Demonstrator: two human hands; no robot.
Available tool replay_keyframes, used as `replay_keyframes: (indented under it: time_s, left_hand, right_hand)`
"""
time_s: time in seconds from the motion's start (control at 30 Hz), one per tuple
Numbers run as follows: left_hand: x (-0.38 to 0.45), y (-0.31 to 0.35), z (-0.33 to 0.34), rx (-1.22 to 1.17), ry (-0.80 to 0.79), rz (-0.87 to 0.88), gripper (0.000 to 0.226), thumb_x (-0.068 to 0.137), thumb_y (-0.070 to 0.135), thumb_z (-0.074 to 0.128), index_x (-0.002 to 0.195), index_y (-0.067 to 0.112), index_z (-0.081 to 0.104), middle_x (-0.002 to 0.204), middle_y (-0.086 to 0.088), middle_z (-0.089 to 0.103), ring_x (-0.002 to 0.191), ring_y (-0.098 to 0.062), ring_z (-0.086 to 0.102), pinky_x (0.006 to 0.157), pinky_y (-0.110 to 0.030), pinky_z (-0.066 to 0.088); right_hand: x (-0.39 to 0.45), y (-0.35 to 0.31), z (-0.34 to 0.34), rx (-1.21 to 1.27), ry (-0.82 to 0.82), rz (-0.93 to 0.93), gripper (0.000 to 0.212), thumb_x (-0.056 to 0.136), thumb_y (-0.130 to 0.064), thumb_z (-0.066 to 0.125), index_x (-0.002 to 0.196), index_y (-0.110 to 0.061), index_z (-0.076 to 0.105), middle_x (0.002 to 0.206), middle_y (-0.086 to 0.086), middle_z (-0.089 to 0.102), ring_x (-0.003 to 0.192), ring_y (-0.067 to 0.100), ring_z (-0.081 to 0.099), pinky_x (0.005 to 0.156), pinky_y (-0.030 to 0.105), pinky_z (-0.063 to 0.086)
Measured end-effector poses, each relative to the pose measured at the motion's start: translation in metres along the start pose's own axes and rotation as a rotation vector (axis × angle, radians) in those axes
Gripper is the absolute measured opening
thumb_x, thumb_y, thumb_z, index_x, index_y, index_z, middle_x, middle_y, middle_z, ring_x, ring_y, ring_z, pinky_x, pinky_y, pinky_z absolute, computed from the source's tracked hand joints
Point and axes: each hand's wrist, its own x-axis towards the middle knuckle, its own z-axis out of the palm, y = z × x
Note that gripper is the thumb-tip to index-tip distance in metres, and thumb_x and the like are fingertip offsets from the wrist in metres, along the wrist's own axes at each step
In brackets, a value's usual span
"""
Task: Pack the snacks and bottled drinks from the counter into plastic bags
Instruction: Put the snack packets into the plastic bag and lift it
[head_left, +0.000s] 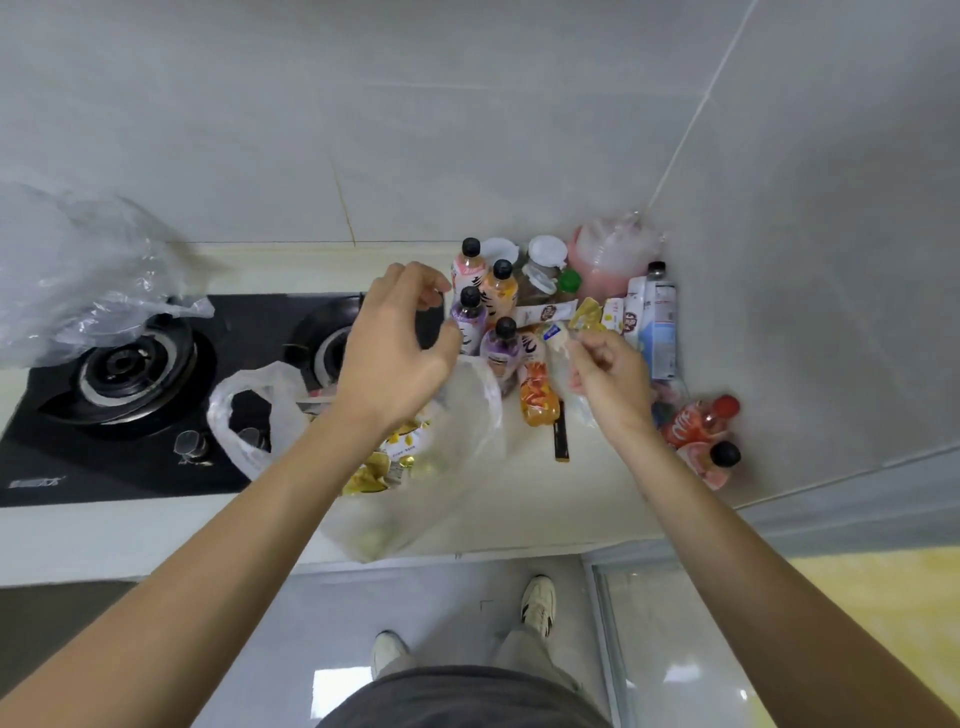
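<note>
A clear plastic bag (462, 447) lies open on the pale counter (524, 499), with yellow snack packets (387, 460) inside. My left hand (392, 345) has its fingers curled at the bag's left rim, beside the bottles. My right hand (608, 376) pinches thin clear plastic on the bag's right side, next to a small white and blue packet (554, 331). Several black-capped drink bottles (470, 317) stand behind the bag. An orange snack pack (539, 400), a dark stick pack (561, 441) and more packets (589, 312) lie between my hands.
A black gas hob (130, 374) fills the left, with a white bag (260, 410) at its edge and a crumpled clear bag (78, 270) above it. A red bottle (698, 418), a pink bottle (711, 462) and a pink bag (608, 260) sit along the right wall.
</note>
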Motion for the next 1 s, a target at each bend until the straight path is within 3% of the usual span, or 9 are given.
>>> replay_keyframes:
  time_s: [0.1,0.27,0.37,0.47,0.53,0.67,0.77,0.87,1.0]
  left_hand:
    - [0.012,0.019,0.050,-0.005,-0.093,0.008,0.025,0.083,0.024,0.058,0.108,0.021,0.058,0.104,0.003,0.059,0.099,-0.020,0.058,0.084,-0.042,0.051]
    - [0.027,0.023,0.141,0.066,-0.238,-0.066,0.027,0.088,0.021,0.059,0.114,0.018,0.059,0.107,-0.001,0.057,0.097,-0.024,0.058,0.074,-0.033,0.045]
    - [0.036,0.009,0.193,0.123,-0.356,-0.150,0.039,0.091,0.024,0.060,0.130,0.017,0.056,0.122,-0.004,0.056,0.113,-0.025,0.056,0.089,-0.040,0.051]
    - [0.050,-0.010,0.236,0.195,-0.440,-0.239,0.054,0.092,0.026,0.059,0.143,0.016,0.048,0.138,-0.007,0.050,0.130,-0.029,0.049,0.104,-0.047,0.046]
    - [0.062,-0.021,0.257,0.258,-0.469,-0.278,0.059,0.092,0.025,0.059,0.148,0.014,0.043,0.144,-0.009,0.046,0.138,-0.031,0.041,0.110,-0.048,0.042]
    - [0.088,-0.044,0.288,0.389,-0.480,-0.298,0.060,0.091,0.025,0.060,0.148,0.014,0.042,0.141,-0.010,0.043,0.138,-0.030,0.037,0.106,-0.047,0.044]
    - [0.109,-0.060,0.306,0.456,-0.485,-0.315,0.063,0.090,0.022,0.061,0.148,0.014,0.039,0.145,-0.011,0.039,0.140,-0.030,0.034,0.108,-0.045,0.043]
    - [0.123,-0.074,0.322,0.519,-0.523,-0.319,0.061,0.087,0.020,0.062,0.144,0.013,0.042,0.147,-0.012,0.038,0.140,-0.031,0.034,0.109,-0.044,0.041]
    - [0.129,-0.085,0.339,0.697,-0.550,-0.256,0.056,0.084,0.024,0.063,0.135,0.010,0.045,0.134,-0.017,0.046,0.130,-0.035,0.041,0.114,-0.043,0.034]
  right_hand:
    - [0.025,0.025,-0.016,-0.062,0.000,0.023,0.007,0.093,-0.030,0.068,0.087,-0.028,0.065,0.084,-0.002,0.072,0.081,0.021,0.071,0.079,0.053,0.061]
    - [0.071,0.055,-0.025,-0.206,-0.051,0.057,0.013,0.091,-0.023,0.070,0.085,-0.030,0.062,0.089,-0.009,0.072,0.086,0.012,0.068,0.082,0.040,0.057]
    - [0.100,0.072,-0.025,-0.338,-0.120,0.014,0.005,0.091,-0.023,0.068,0.090,-0.025,0.064,0.098,-0.005,0.069,0.094,0.017,0.066,0.084,0.040,0.056]
    - [0.128,0.088,-0.025,-0.519,-0.213,-0.042,0.008,0.090,-0.022,0.067,0.093,-0.019,0.060,0.104,0.001,0.062,0.106,0.024,0.058,0.089,0.043,0.052]
    - [0.145,0.098,-0.024,-0.611,-0.271,-0.026,0.014,0.089,-0.024,0.067,0.098,-0.019,0.059,0.113,0.006,0.058,0.116,0.029,0.050,0.097,0.047,0.048]
    - [0.177,0.117,-0.019,-0.782,-0.323,-0.054,0.044,0.091,-0.034,0.067,0.125,-0.008,0.058,0.130,0.016,0.054,0.130,0.037,0.046,0.107,0.051,0.045]
    - [0.195,0.124,-0.011,-0.820,-0.399,-0.067,0.063,0.093,-0.035,0.067,0.144,-0.004,0.045,0.148,0.021,0.041,0.148,0.042,0.030,0.117,0.055,0.037]
    - [0.207,0.131,0.000,-0.879,-0.452,-0.112,0.069,0.095,-0.031,0.066,0.149,0.001,0.038,0.153,0.024,0.035,0.152,0.043,0.019,0.126,0.054,0.022]
    - [0.214,0.146,0.008,-0.958,-0.390,-0.144,0.078,0.094,-0.043,0.063,0.151,0.002,0.033,0.155,0.028,0.032,0.150,0.047,0.020,0.124,0.053,0.026]
